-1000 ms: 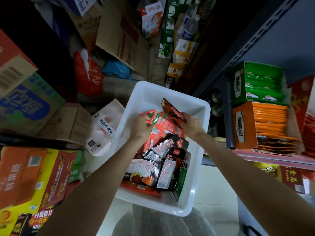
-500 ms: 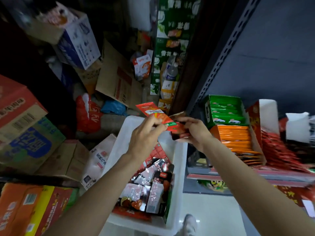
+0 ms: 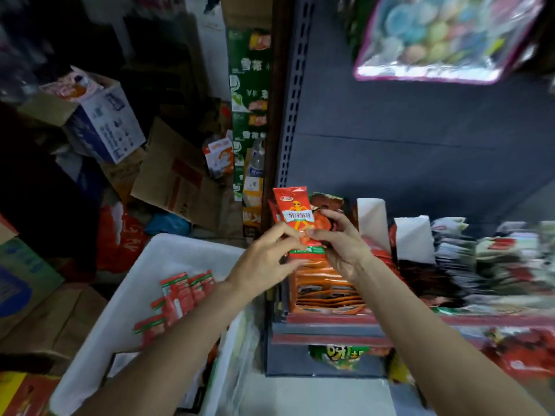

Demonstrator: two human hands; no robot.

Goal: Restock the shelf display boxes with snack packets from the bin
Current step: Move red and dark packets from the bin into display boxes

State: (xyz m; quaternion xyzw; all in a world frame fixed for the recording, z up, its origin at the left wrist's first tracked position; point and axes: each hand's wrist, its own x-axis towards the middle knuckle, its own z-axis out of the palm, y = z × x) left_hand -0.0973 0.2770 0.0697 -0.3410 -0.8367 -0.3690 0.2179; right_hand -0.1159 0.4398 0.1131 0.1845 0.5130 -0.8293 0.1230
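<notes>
My left hand (image 3: 264,259) and my right hand (image 3: 342,244) together pinch a small stack of snack packets, held upright in front of the shelf. The front one is a red-orange packet (image 3: 295,214) with a white label; a darker brown packet (image 3: 326,202) shows behind it. Just below them sits the orange display box (image 3: 326,292) full of orange packets, on the shelf edge. The white bin (image 3: 144,283) lies lower left with several red packets (image 3: 180,298) inside; my left forearm covers part of it.
More display boxes with white flaps (image 3: 414,238) and stacked packets fill the shelf to the right, blurred. A grey perforated shelf upright (image 3: 295,94) rises behind my hands. Cardboard cartons (image 3: 102,124) crowd the floor at left. A plastic bag of sweets (image 3: 444,37) hangs top right.
Both hands have lifted the packets out of the bin and carried them right, up to the shelf above the orange box. The view has swung towards the shelf.
</notes>
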